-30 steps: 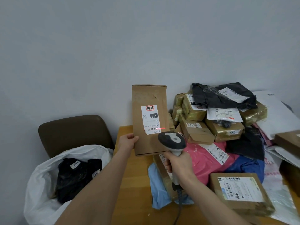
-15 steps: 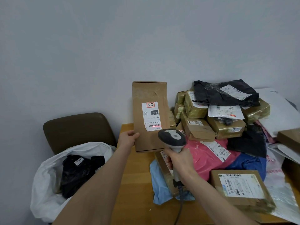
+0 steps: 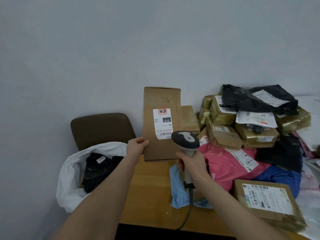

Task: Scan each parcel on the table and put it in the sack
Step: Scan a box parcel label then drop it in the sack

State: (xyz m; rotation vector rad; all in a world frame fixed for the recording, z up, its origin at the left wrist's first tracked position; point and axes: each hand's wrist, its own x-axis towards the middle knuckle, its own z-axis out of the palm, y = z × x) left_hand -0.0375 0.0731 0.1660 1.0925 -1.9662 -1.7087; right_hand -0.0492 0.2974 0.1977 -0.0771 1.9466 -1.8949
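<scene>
One upright brown cardboard box [image 3: 156, 151], pinched by the left grip [image 3: 136, 147]; white plastic sack [image 3: 69, 172] lies lower-left of the box; right grip [image 3: 192, 163] clasps the grey scanner [image 3: 186, 140].

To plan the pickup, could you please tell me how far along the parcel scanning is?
Done: a black parcel lies in the white sack. In hand: the left hand holds a cardboard box upright; the right hand points the barcode scanner at its label. Left: a large pile, including a pink mailer, on the table.

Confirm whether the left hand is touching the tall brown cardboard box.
Touching. Head view: left hand grips the tall brown cardboard box at its lower left edge.
</scene>
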